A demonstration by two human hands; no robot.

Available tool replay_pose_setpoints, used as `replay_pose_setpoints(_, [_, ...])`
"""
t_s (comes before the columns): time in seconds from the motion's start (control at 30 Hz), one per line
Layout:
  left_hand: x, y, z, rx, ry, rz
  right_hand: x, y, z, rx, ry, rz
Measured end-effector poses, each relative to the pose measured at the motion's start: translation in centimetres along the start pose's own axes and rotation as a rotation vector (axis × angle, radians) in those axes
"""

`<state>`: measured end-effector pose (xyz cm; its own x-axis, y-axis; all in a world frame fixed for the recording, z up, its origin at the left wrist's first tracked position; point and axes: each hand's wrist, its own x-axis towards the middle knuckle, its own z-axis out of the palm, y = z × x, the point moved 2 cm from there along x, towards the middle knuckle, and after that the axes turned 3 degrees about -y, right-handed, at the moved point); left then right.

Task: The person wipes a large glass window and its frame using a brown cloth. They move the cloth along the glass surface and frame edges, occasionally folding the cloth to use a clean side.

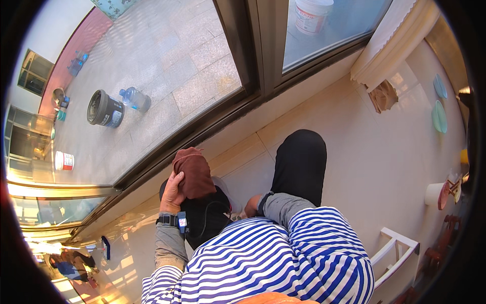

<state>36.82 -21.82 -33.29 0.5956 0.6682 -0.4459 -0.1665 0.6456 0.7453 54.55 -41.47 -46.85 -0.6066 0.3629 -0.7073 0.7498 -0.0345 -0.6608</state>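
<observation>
Paved yard (172, 55), black bucket (106, 110); held cloth (195, 176)

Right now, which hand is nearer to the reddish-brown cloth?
Left. The left hand grips the reddish-brown cloth at its left side. The right hand is apart from it, lower and to its right between the legs, partly hidden.

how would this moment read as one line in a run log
left hand: gripping reddish-brown cloth | right hand: partly hidden, grip unclear | ahead: dark window frame
</observation>
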Motion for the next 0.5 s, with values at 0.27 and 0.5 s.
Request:
replay_pose_setpoints(0.27, [-0.8, 0.5, 0.0, -0.157, 0.025, 0.11, -3.1, -0.2, -8.7, 0.542, 0.789, -0.11])
replay_pose_setpoints(0.5, [1.2, -1.2, 5.1, 0.05, -0.133, 0.122, -10.3, -5.2, -12.6, 1.16, 0.867, -0.664])
